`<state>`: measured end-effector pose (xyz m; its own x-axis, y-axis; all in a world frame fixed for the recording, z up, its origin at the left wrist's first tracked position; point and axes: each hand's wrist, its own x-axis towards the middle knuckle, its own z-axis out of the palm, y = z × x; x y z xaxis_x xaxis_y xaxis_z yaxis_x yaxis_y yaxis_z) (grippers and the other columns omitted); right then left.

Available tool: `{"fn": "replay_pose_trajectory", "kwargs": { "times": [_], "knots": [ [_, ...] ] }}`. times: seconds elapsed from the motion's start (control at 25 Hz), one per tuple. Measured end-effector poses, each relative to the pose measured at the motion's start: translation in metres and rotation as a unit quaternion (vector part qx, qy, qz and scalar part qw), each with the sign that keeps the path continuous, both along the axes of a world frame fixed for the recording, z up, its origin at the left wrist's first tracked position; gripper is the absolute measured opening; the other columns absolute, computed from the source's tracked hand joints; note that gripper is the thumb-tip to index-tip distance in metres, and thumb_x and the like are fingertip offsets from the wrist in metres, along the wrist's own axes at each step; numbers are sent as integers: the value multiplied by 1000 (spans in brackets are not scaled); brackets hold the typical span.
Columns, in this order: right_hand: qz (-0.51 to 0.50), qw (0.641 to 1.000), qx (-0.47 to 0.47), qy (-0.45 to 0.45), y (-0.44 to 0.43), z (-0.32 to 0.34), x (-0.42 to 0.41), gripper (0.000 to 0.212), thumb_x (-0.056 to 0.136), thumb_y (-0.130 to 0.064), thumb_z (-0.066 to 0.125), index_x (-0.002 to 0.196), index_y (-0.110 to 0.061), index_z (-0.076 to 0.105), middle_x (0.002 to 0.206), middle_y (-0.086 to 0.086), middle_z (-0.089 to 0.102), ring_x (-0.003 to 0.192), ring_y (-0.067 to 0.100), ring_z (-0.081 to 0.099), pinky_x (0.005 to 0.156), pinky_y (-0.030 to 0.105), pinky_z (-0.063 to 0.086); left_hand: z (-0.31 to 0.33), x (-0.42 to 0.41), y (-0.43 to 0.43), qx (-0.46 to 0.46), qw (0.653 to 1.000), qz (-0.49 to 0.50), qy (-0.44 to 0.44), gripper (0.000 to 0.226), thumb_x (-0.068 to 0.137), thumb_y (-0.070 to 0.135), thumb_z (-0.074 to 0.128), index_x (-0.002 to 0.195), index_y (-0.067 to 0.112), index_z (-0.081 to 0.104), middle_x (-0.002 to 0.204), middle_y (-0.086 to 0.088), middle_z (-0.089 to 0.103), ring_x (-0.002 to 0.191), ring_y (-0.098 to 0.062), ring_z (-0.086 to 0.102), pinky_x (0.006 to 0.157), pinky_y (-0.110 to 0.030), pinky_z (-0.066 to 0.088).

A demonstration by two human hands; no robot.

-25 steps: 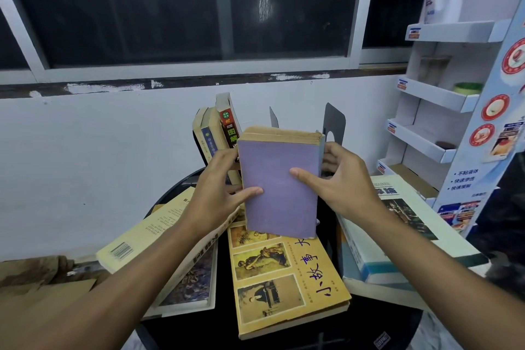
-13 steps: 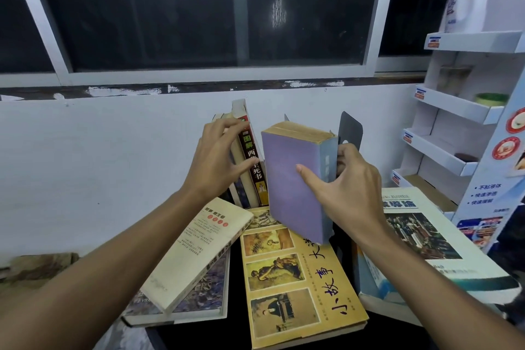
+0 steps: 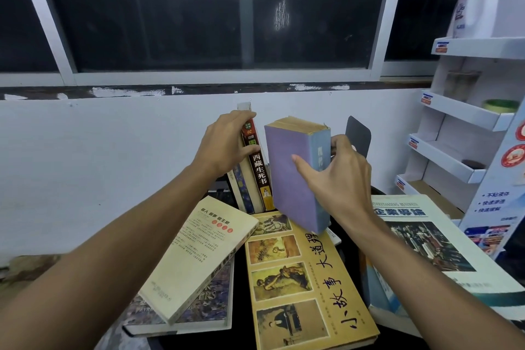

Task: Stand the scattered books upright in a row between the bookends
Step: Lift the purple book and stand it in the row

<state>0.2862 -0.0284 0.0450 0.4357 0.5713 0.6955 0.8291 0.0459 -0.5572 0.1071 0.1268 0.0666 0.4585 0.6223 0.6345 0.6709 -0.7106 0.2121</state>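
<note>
Right hand: the right hand was closed around the purple book, thumb across the front cover, fingers wrapped behind the blue-grey spine side.
Purple book: it was held roughly upright, tilted a little, its lower corner over the top edge of the yellow picture book; its yellowed page block faced up.
Left hand: the left hand was curled over the tops of the standing books, fingers gripping their upper ends, thumb against the red-and-black spine.
Standing books: a few thin volumes stood side by side, leaning slightly, just left of the purple book; whether they touched it could not be told.
Bookend: a dark bookend with a rounded top rose behind the right hand, just to the right of the purple book.
Flat books: the yellow picture book lay face up on the dark tabletop; a cream paperback lay slanted on top of a blue-patterned book to its left; a large white-and-blue textbook lay to the right.
Surroundings: a white display shelf stood at the right, against a pale wall below a dark window.
</note>
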Motion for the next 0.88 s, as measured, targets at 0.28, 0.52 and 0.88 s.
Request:
{"fn": "replay_pose_trajectory", "kwargs": {
  "times": [0.28,0.52,0.88],
  "knots": [
    [-7,1000,7,-24,24,9,-4,54,80,-55,75,102,-12,49,90,6,69,82,31,66,63,35,46,-4,-13,6,-32,998,-9,-52,60,89,22,76,142,22,50,139,-1,58,127,-20,51,103,-41,48],
    [-10,999,9,-41,52,7,-14,53,82,-56,73,97,-15,43,90,7,68,81,33,66,63,37,46,-10,-18,8,-30,996,-16,-78,60,87,25,78,141,25,53,136,1,62,118,-20,61,93,-45,57],
    [-42,999,27,-5,98,-14,-25,53,85,-54,71,104,-10,49,96,9,68,86,36,66,64,32,34,-14,-17,5,-24,993,-17,-112,60,87,23,79,141,29,55,134,2,65,116,-18,65,92,-45,59]
  ]
}}
